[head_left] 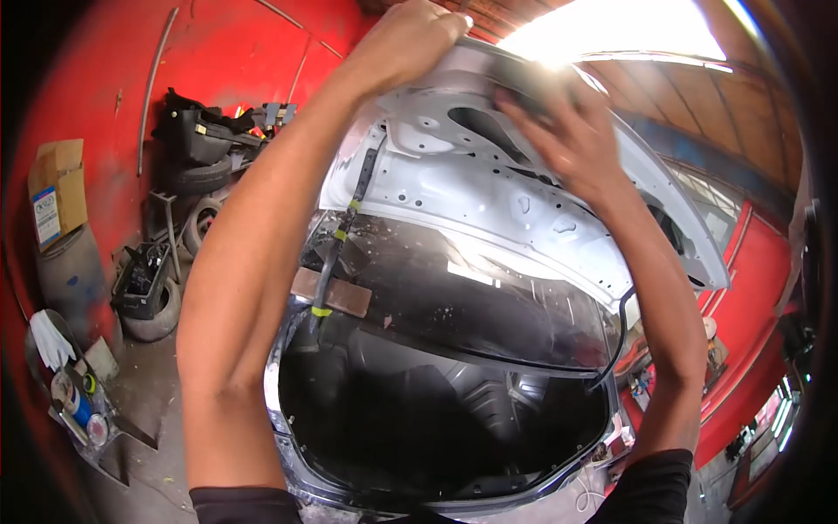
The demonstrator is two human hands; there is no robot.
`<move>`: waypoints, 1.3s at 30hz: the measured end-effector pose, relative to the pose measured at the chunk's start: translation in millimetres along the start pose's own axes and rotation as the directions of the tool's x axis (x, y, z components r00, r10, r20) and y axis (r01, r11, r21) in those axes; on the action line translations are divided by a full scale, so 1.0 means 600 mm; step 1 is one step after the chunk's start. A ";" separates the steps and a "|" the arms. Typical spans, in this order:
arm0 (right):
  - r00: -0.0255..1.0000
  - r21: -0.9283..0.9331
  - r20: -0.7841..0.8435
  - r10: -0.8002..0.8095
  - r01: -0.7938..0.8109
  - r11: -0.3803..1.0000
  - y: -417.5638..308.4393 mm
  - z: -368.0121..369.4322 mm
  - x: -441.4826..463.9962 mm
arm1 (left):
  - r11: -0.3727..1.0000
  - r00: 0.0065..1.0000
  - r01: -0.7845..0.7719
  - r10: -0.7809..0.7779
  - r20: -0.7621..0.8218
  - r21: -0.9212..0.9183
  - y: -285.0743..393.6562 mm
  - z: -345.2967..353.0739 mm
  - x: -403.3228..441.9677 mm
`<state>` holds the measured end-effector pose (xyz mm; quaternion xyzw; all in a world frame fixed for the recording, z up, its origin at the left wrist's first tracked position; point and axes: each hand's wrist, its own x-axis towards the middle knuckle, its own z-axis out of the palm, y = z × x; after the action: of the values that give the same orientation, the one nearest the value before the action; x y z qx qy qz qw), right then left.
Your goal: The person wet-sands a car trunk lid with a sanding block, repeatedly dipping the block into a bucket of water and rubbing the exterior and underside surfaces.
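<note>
A raised car trunk lid (489, 188), with its pale grey inner side towards me, stands over the open trunk (375, 428). My left hand (417, 44) is closed over the lid's upper left edge. Along that same edge, my right hand (572, 131) is blurred by motion. Its fingers reach round a dark, flat pad (522, 80) pressed near the lid's rim; the blur hides what kind of pad it is. A dark strut with yellow-green tape (340, 234) runs from the lid's left side down to the trunk opening.
Under the lid lies the dark rear window (419, 288), with a brown block (332, 293) by the strut. Tyres (157, 310), a cardboard box (59, 192) on a drum (74, 271) and a cluttered stand (83, 406) are at left. Red walls (96, 96) surround the car.
</note>
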<state>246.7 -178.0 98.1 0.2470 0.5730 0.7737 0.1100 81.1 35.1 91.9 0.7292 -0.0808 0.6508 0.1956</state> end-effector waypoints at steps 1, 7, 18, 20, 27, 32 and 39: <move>0.998 0.012 0.051 0.031 -0.032 0.999 0.008 -0.009 -0.018 | 0.998 0.998 -0.062 0.063 -0.006 0.024 -0.003 -0.001 0.002; 0.994 -0.027 -0.102 -0.050 0.047 0.999 -0.021 0.024 0.034 | 0.996 0.998 -0.050 0.052 -0.023 0.077 -0.008 0.008 0.000; 0.993 -0.030 -0.099 -0.070 0.067 0.997 -0.018 0.017 0.044 | 0.997 0.999 -0.046 0.045 0.025 0.057 0.032 -0.016 -0.023; 0.995 -0.074 -0.066 -0.073 0.068 0.995 -0.005 0.011 0.028 | 1.000 0.997 0.011 -0.012 0.077 0.014 0.022 -0.010 -0.015; 0.990 -0.007 -0.140 -0.004 0.003 1.000 -0.023 0.013 0.041 | 1.000 0.999 0.009 -0.007 0.048 -0.026 -0.039 -0.002 -0.003; 0.997 -0.044 -0.068 0.041 -0.044 0.998 -0.002 0.010 0.002 | 0.989 0.990 0.051 -0.032 0.136 -0.140 -0.024 -0.025 -0.008; 0.989 -0.062 -0.144 0.019 -0.028 0.998 -0.016 0.026 0.037 | 0.985 0.992 0.115 -0.107 0.069 -0.129 -0.017 -0.017 -0.006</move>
<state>234.6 -151.7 98.0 0.1940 0.5512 0.8087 0.0674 74.8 47.7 87.5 0.7375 -0.0893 0.6094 0.2771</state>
